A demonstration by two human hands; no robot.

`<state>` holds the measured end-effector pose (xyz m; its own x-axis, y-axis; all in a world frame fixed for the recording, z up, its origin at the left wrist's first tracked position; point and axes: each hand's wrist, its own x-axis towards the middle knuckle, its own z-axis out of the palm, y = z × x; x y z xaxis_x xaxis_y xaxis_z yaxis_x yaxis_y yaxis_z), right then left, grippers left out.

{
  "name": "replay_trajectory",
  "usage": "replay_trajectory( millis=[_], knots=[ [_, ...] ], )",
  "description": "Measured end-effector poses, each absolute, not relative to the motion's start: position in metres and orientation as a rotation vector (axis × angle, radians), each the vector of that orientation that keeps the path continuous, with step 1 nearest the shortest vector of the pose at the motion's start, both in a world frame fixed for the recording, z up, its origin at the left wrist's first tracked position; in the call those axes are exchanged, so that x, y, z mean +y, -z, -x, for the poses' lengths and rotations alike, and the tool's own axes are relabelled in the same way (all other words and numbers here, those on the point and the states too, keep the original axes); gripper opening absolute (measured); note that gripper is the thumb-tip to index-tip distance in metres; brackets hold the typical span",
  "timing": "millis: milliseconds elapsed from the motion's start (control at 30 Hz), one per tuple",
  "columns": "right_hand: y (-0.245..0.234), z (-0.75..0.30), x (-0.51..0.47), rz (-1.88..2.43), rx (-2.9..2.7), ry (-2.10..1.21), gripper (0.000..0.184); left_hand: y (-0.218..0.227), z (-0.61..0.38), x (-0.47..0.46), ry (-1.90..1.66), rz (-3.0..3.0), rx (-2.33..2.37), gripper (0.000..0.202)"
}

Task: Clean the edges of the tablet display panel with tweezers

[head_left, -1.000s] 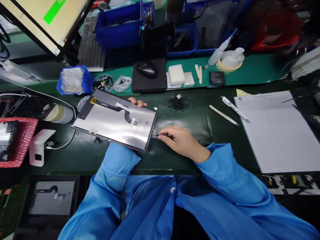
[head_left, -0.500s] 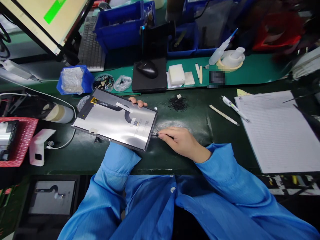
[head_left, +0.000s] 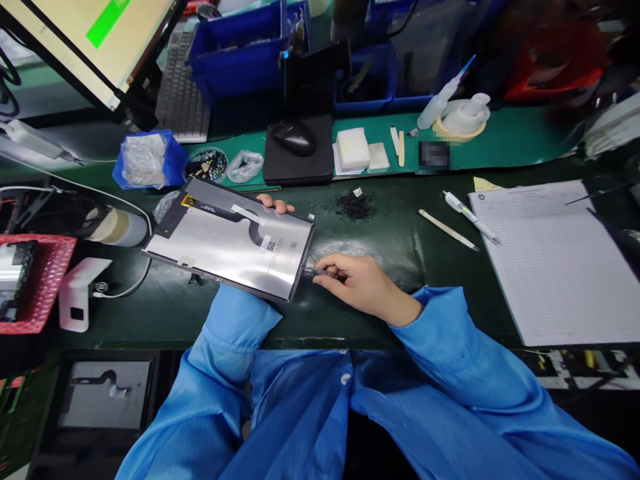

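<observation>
A flat display panel, its silvery metal back facing up with a dark ribbon cable and bits of tape on it, is held tilted above the bench. My left hand supports it from below; only the fingertips show, curled over the far edge, and the palm is hidden. Closed in a pinch, my right hand grips thin metal tweezers. Their tip touches or lies very near the panel's right edge; I cannot tell which.
Beyond the panel lies a pile of black scraps. To the right are a beige stick, a white pen and a lined paper pad. A mouse and blue bins stand behind. Another panel sits lower left.
My right thumb and fingers have shifted on the tweezers, so more of the tool shows between them. The panel and my left hand stay almost still.
</observation>
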<state>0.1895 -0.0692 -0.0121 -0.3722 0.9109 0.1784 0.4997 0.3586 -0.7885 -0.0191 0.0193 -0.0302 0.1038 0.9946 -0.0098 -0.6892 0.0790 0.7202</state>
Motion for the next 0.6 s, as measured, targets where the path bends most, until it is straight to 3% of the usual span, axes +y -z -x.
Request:
replay_trajectory(
  millis=[200,367,600],
  knots=[
    [0.013,-0.190,-0.069,1.122,-2.073,-0.771,0.022,0.025,0.016,0.017,-1.384,-0.636,0.581,0.049],
    [0.013,-0.190,-0.069,1.210,-2.017,-0.849,0.013,0.020,0.012,0.013,-1.426,-0.641,0.552,0.045],
    [0.011,-0.190,-0.069,1.137,-2.070,-0.808,0.022,0.018,0.012,0.012,-1.411,-0.621,0.578,0.050]
  ],
)
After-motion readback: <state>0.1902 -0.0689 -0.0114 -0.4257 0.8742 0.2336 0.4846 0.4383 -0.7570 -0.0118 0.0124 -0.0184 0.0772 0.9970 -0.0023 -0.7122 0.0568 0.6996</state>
